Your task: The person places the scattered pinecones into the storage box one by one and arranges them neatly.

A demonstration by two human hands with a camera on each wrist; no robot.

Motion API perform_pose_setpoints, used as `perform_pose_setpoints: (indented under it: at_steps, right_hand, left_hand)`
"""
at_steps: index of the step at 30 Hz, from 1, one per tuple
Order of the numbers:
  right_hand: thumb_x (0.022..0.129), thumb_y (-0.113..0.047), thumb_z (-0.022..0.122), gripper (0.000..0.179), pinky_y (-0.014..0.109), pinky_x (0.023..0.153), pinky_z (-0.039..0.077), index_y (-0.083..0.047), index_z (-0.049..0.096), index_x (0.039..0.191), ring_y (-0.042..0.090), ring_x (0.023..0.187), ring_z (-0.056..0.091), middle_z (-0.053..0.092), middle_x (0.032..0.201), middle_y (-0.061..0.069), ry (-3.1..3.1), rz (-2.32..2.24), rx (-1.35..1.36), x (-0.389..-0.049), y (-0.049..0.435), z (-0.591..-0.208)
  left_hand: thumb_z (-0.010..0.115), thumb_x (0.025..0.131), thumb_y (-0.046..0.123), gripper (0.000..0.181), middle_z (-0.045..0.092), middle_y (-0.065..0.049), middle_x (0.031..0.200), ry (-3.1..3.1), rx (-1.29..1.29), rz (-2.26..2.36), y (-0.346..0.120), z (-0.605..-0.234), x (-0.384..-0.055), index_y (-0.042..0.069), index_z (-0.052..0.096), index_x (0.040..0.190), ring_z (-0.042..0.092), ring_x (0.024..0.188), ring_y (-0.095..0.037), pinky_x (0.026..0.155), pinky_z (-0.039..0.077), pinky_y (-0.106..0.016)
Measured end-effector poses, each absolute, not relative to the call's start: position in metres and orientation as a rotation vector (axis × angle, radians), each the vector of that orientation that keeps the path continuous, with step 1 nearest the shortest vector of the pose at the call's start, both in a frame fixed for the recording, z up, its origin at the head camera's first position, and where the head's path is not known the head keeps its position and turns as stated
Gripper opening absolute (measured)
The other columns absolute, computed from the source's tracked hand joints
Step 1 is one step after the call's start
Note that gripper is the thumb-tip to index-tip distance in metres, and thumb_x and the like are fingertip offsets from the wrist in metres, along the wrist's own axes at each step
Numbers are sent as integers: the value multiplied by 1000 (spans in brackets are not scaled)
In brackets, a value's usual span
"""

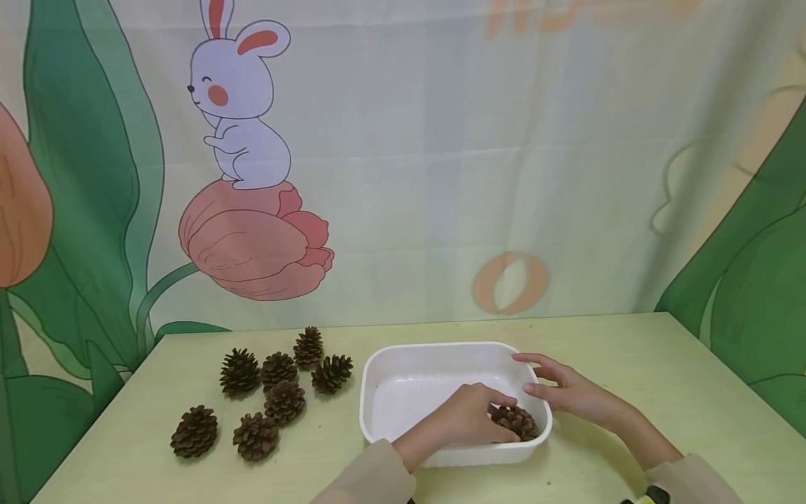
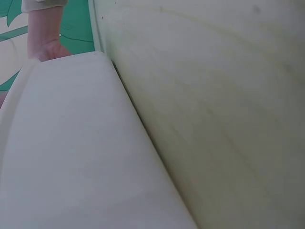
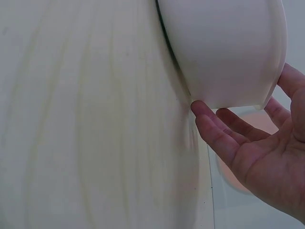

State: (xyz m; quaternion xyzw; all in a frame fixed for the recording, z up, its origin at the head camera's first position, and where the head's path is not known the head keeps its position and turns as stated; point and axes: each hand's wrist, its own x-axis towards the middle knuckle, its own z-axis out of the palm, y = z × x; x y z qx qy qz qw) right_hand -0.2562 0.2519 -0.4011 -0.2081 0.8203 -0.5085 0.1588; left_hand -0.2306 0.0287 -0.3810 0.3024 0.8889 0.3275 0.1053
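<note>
In the head view my left hand (image 1: pixel 462 420) reaches over the front wall of a white plastic basin (image 1: pixel 403 350). Its thumb and fingers hold a brown pine cone (image 1: pixel 518 421) low in the basin's front right corner. My right hand (image 1: pixel 569 392) grips the basin's right end, thumb at the rim. Seen from the right wrist, the fingers of the right hand (image 3: pixel 257 143) lie against the outer wall of the basin (image 3: pixel 224 52). Only the outer wall of the basin (image 2: pixel 90 143) fills the left wrist view; the left hand's fingers are hidden there.
Left of the basin several more pine cones (image 1: pixel 285 402) lie in a loose group on the pale yellow table (image 1: pixel 302 469). One pine cone (image 1: pixel 194 432) sits apart at the far left. A printed cloth (image 1: pixel 390 175) with a rabbit and flowers hangs behind the table's back edge.
</note>
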Motion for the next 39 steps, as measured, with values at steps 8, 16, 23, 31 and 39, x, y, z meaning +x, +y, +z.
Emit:
perform_pose_setpoints:
  at_steps: [8, 16, 23, 31, 39]
  right_hand:
    - [94, -23, 50, 55, 42, 84, 50, -9, 26, 142, 38, 115, 45, 25, 137, 34, 2336, -1459, -596, -256, 251, -400]
    - [93, -24, 52, 56, 43, 83, 51, -10, 27, 142, 35, 111, 48, 27, 136, 33, 2355, -1448, -562, -257, 251, -399]
    - [94, -24, 51, 56, 44, 83, 50, -10, 27, 142, 33, 109, 50, 30, 134, 31, 2351, -1447, -552, -258, 251, -400]
    - [93, -23, 52, 56, 44, 85, 50, -10, 27, 142, 33, 109, 50, 31, 133, 32, 2349, -1451, -580, -258, 251, -400]
    - [93, -24, 52, 57, 44, 85, 50, -9, 26, 142, 34, 110, 49, 30, 133, 33, 2358, -1443, -578, -258, 251, -400]
  left_hand:
    - [76, 72, 25, 48, 63, 2, 113, 2591, 871, 1018, 16, -376, -232, 13, 63, 117, 61, 98, -15, 74, 47, -16]
    - [75, 73, 17, 49, 61, 3, 119, 2504, 925, 1198, -2, -370, -228, 8, 61, 120, 59, 103, -16, 78, 49, -16]
    - [76, 73, 11, 49, 60, -6, 120, 2437, 887, 1366, -22, -360, -223, 6, 60, 120, 57, 107, -24, 81, 48, -16]
    - [75, 75, 12, 48, 60, -9, 119, 2444, 856, 1455, -50, -356, -220, 9, 60, 120, 56, 109, -25, 86, 48, -21]
    - [74, 76, 12, 48, 58, -12, 120, 2467, 842, 1523, -84, -354, -216, 3, 58, 121, 55, 109, -29, 90, 48, -28]
